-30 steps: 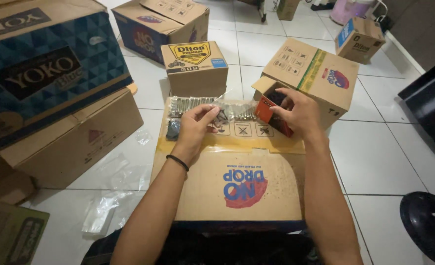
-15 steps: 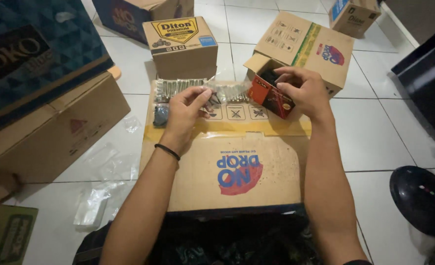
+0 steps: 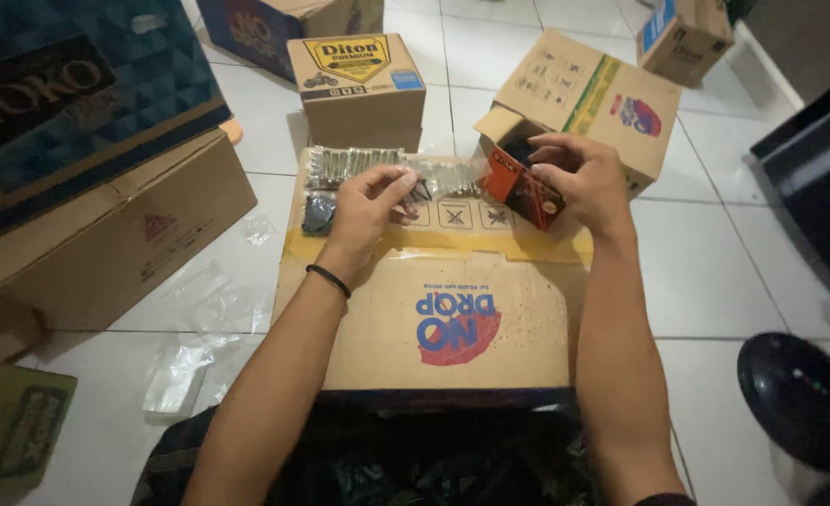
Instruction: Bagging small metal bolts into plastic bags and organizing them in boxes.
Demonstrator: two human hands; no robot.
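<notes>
A closed brown cardboard box (image 3: 452,319) lies in front of me as a work surface. At its far edge lies a clear plastic pack of small metal parts (image 3: 387,169). My left hand (image 3: 368,206) rests on that pack and pinches a small dark part from it. My right hand (image 3: 579,178) holds a small orange and black carton (image 3: 523,192), tilted with its open end up, fingers at its mouth.
Cardboard boxes ring the spot: a large blue one (image 3: 68,103) on a brown one (image 3: 115,234) at left, a small yellow-labelled one (image 3: 358,89) ahead, an open brown one (image 3: 593,103) behind the right hand. Plastic wrap (image 3: 190,356) lies on the white tiles. A black round object (image 3: 799,398) sits at right.
The view has tilted down a little. My left hand has drawn back slightly on the pack, and my right hand has shifted on the orange carton's open end.
</notes>
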